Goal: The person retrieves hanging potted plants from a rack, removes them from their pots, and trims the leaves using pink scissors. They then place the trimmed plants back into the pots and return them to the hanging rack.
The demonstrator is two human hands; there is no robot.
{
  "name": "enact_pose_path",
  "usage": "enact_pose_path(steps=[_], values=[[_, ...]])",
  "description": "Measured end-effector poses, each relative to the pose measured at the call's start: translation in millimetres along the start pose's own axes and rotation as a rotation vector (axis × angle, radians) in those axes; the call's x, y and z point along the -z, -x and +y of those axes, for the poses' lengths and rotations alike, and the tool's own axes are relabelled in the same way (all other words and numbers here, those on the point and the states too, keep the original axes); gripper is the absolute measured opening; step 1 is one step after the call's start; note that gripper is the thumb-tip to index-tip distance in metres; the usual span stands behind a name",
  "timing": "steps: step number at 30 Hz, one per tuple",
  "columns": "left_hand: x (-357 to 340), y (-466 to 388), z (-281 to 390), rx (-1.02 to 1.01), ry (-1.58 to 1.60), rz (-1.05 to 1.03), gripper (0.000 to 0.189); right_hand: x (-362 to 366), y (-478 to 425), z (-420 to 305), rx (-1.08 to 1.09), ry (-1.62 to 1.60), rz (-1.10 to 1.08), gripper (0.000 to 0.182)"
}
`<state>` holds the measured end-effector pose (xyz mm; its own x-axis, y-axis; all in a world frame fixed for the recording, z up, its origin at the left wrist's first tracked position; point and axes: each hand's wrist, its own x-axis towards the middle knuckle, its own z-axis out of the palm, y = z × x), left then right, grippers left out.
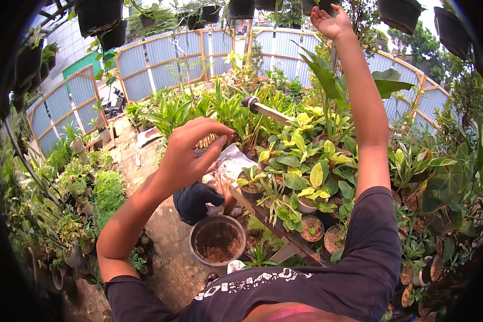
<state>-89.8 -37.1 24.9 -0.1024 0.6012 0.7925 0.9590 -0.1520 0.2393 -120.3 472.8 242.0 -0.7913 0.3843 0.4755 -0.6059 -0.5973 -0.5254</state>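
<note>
My left hand [195,151] is raised in front of my chest, fingers curled towards the thumb with a small gap between them. Nothing shows in its grasp. High at the top, my right hand [333,24] reaches up with palm and fingers spread. Its fingertips are by a hanging black pot [309,7]; whether they touch it I cannot tell. Below my left hand, a person in dark clothes [197,201] crouches, partly hidden. Near my feet stands a large round tub [194,245] with brown, loose planting material [221,252] in the bottom.
Potted yellow-green foliage plants [306,161] crowd a wooden bench [261,217] on the right. A pale bar [275,114] with a dark wrapped end juts above them. More black pots [98,16] hang overhead. Greenery [108,193] borders the path [165,241]. A corrugated fence [169,56] stands behind.
</note>
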Motion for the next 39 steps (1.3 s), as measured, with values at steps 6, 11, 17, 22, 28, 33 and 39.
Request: enact_pose_path(steps=[6, 11, 17, 22, 28, 33, 39], values=[[-31.3, 9.1, -0.7, 0.060, 0.173, 0.026, 0.018, -31.0, 136.4, 37.2, -0.004, 0.164, -0.353, 0.047], [-82.7, 71.3, -3.3, 0.163, 0.305, 0.139, 0.017, -1.2, 310.7, 133.1, 0.104, 0.396, -0.484, 0.070], [-151.7, 130.7, -3.5, 0.439, 0.446, 0.190, 0.019, 80.5, 417.7, 206.0, -0.058, 0.446, -0.135, 0.070], [-206.0, 195.0, 3.3, 0.469, 0.455, 0.051, 0.016, 146.6, 471.2, 215.0, -0.102, 0.441, 0.114, 0.046], [-233.4, 228.6, -15.7, 0.682, 0.523, 0.123, 0.017, 189.4, 511.7, 225.8, -0.143, 0.448, 0.276, 0.041], [-260.0, 244.6, -91.6, 0.891, 0.696, 0.227, 0.017, 186.4, 509.8, 238.8, -0.125, 0.436, 0.295, 0.039], [-315.8, 279.0, -238.1, 0.912, 0.358, 0.365, 0.015, 183.3, 488.4, 262.3, -0.047, 0.446, 0.382, 0.036]])
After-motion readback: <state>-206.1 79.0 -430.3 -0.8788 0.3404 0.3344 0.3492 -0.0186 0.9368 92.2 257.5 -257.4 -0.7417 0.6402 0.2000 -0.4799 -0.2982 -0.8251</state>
